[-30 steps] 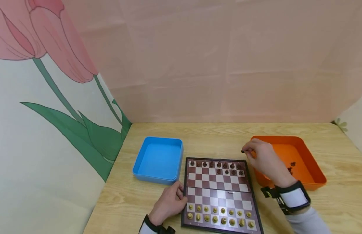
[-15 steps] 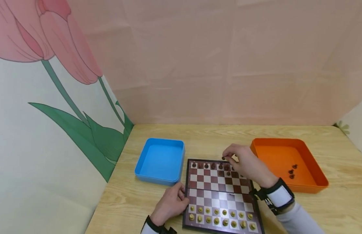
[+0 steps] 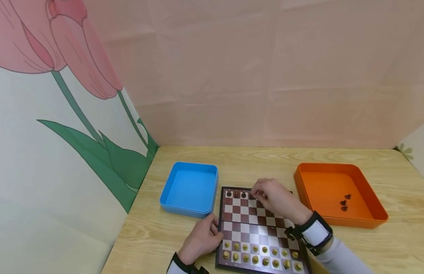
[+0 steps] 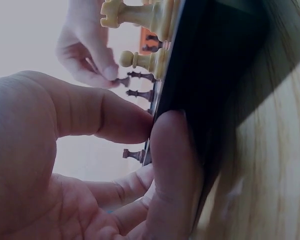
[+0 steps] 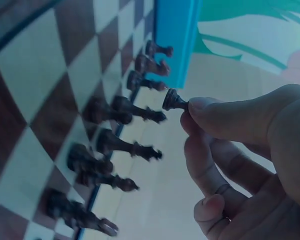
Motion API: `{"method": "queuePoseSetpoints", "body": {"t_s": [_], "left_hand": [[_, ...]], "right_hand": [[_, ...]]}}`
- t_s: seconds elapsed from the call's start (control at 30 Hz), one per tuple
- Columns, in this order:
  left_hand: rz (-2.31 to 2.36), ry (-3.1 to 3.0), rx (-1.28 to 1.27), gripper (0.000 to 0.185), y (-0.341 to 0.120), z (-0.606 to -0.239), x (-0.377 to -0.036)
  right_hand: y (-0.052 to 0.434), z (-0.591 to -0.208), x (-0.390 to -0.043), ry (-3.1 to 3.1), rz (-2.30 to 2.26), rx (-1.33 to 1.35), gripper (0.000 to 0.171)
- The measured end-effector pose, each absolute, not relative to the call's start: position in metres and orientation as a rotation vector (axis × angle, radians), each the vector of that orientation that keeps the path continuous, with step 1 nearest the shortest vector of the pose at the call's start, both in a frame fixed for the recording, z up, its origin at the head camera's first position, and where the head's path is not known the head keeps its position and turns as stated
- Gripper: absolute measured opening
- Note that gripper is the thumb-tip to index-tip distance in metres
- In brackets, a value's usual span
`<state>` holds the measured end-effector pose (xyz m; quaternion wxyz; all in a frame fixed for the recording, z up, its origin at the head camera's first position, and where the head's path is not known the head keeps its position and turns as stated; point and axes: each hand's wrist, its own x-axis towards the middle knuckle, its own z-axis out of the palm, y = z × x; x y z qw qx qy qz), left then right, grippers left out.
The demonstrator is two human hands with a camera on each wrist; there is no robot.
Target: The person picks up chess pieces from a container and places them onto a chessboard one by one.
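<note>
A pink backdrop with a painted tulip encloses the light wooden table [image 3: 205,156], where a blue tray [image 3: 189,188] and an orange tray [image 3: 335,182] (three dark pieces lie in it) flank the chessboard [image 3: 247,228]. The left hand [image 3: 200,239] clamps thumb and fingers on the board's left edge, apparently steadying it. The right hand [image 3: 273,198] pinches a dark pawn [image 5: 174,100] between thumb and fingertip, just above the board's far rows.
</note>
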<state>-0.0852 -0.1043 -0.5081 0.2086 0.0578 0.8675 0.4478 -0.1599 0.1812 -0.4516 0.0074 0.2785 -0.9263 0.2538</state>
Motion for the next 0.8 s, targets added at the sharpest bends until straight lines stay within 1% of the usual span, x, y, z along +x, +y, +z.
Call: {"method": "queuePoseSetpoints", "body": {"t_s": [0.3,0.53,0.8], "left_hand": [[1.249,2.421,0.168,0.018,-0.104,-0.508,-0.085],[1.243,2.42,0.149,0.018,-0.103,-0.507,-0.085],[1.249,2.413,0.148,0.018,-0.103,-0.507,-0.085]], "right_hand": [[0.171,-0.463,-0.157,-2.993,0.778,0.842,0.023],[0.17,-0.467,-0.158,-2.998,0.77,0.812,0.019],[0.17,-0.468,-0.159,-3.009,0.771,0.818,0.02]]}}
